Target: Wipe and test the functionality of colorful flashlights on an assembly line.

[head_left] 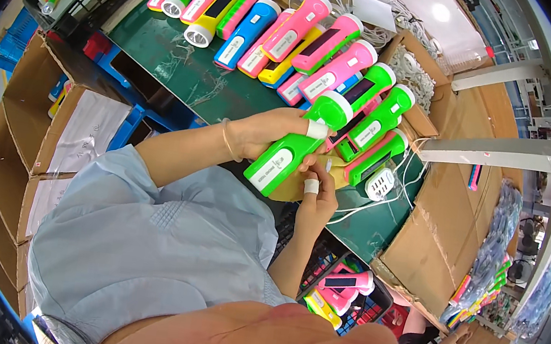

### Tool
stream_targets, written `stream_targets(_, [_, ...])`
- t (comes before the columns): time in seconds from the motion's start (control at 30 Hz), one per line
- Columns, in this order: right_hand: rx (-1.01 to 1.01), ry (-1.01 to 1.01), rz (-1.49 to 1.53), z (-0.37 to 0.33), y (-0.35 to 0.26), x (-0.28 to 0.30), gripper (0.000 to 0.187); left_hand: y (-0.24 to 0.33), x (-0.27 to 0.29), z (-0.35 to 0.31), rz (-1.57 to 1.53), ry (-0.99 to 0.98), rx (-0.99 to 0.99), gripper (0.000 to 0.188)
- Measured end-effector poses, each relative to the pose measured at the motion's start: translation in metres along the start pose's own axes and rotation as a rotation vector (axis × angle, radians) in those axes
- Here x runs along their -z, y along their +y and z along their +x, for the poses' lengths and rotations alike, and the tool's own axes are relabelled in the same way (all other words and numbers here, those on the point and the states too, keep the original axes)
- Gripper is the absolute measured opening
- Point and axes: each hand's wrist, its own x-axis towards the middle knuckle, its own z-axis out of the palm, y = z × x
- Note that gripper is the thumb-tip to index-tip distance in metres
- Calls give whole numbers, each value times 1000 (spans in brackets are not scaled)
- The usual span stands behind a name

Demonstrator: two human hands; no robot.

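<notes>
A green flashlight [292,150] with a white rim lies slantwise in my left hand [270,130], whose fingers wrap around its body. White tape covers part of the thumb. My right hand [317,194] is bent up close to the flashlight's lower side, its fingers curled together with white tape on one of them. What they pinch is partly hidden. A yellowish, cloth-like piece [292,189] shows below the flashlight, beside the right fingers. Just beyond the hands lie more green flashlights [370,130] and pink ones [337,73].
Several coloured flashlights [244,34] stretch in a row across the green table [166,55]. A white power strip [380,184] with cables sits at the right. Below it, a black basket [380,302] holds flashlights. Cardboard boxes [429,239] stand right, a cardboard shelf [15,161] left.
</notes>
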Motion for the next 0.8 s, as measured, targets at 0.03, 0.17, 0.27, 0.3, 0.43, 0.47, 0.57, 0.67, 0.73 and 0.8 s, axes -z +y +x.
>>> stream_targets(0.03, [-2,3,1,-1,0,0,20,0,0,2,-27,19,21,25])
stream_targets(0.17, [-12,26,69,-3,-2,0,20,-2,-4,5,-114,111,84,28])
stream_targets(0.27, [-71,57,143,-1,-5,4,21,0,0,11,46,227,-8,21])
stream_targets(0.3, [-73,72,163,3,-11,5,22,5,-5,11,138,254,-85,19])
stream_targets(0.43, [-1,112,116,9,-30,9,27,31,-9,15,547,343,-176,27])
stream_targets(0.47, [-11,106,148,12,-29,11,27,43,-19,10,689,388,-179,28])
stream_targets(0.57, [-18,69,202,14,-30,11,25,43,0,18,564,383,-216,29])
stream_targets(0.67, [-25,6,236,13,-29,9,21,37,9,18,592,373,-235,25])
stream_targets(0.73, [-26,-22,288,13,-28,6,18,33,11,17,677,401,-277,22])
stream_targets(0.8, [-22,-34,303,12,-28,7,18,33,12,16,712,409,-239,27])
